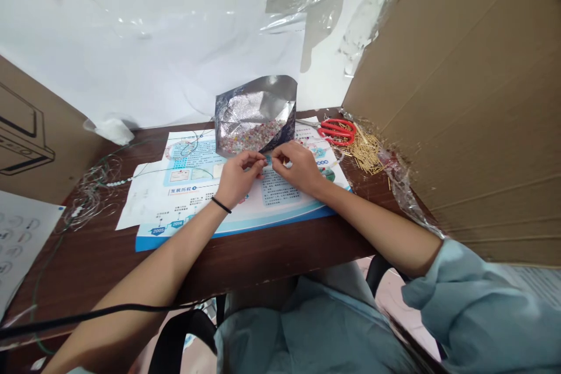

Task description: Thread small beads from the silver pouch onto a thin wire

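My left hand (pixel 239 178) and my right hand (pixel 294 168) meet in front of a silver foil pouch (pixel 256 102), their fingertips pinching a small turquoise bead (pixel 267 159) between them. Any thread through it is too fine to see. The pouch stands open, holding a heap of mixed small beads (pixel 248 136). Beneath my hands lies a printed blue-and-white sheet (pixel 184 210). A strand of white beads (pixel 116 183) runs off the sheet's left side, with tangled clear thread (pixel 90 198) beside it. A black band (pixel 221 205) circles my left wrist.
Red-handled scissors (pixel 337 131) and a pile of thin brass pins (pixel 366 149) lie at the right of the dark wooden table (pixel 280 251). Cardboard panels (pixel 451 70) stand at the right and left. A black cable (pixel 87 317) crosses my left forearm.
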`<state>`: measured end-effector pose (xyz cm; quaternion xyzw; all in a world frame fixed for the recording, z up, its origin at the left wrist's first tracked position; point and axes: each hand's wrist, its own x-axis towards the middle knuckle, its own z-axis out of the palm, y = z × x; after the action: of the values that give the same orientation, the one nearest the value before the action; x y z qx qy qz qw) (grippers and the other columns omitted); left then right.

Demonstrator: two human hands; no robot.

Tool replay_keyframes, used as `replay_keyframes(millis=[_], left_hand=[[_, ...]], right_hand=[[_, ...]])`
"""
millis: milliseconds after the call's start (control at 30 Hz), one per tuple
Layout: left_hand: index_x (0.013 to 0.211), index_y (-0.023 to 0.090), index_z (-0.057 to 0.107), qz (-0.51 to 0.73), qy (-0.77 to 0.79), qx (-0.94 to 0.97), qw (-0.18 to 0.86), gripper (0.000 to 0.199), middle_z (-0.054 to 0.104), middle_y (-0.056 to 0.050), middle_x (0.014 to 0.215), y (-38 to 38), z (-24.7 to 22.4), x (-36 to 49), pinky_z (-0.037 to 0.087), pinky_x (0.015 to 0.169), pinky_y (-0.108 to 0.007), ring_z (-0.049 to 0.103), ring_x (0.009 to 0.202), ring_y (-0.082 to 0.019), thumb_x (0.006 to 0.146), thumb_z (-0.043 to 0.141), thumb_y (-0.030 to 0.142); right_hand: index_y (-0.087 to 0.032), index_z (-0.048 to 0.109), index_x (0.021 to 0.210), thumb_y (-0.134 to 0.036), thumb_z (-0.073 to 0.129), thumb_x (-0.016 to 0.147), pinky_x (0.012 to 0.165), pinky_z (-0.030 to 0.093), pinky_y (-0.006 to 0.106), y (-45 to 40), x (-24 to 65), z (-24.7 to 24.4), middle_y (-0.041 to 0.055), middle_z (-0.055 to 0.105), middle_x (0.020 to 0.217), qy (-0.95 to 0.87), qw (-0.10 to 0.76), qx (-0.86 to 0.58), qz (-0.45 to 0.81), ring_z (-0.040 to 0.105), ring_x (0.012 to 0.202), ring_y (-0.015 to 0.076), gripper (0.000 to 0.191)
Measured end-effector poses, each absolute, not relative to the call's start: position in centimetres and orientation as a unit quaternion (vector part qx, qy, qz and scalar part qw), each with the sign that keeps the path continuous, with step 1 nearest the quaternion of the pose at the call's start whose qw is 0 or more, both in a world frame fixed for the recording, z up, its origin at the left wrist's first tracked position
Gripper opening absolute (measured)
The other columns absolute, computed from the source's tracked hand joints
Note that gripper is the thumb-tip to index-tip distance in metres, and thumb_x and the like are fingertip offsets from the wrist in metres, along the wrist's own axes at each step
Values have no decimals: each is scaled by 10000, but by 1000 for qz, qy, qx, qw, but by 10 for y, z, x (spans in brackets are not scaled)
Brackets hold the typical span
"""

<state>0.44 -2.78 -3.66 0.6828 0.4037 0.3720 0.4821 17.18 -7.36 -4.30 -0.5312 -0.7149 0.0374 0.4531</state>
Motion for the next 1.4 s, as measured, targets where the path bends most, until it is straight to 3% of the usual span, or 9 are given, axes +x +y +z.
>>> replay_keyframes(millis=[1000,1400], left_hand=[[826,174,660,359,389,706,470,161,671,-21,736,-31,-34,5,577,608,-279,643,647,-147,774,688,324],[815,170,655,376,399,689,473,149,656,-27,769,-32,-34,5,584,581,-265,639,664,-143,776,683,310]], right_hand=[[-216,586,797,-179,521,892,768,431,316,-74,172,-43,32,644,808,-730,416,-538,62,539,793,171,121],[-223,546,741,-153,531,845,787,408,337,-75,172,-40,13,598,731,-720,410,-560,26,511,740,166,126]])
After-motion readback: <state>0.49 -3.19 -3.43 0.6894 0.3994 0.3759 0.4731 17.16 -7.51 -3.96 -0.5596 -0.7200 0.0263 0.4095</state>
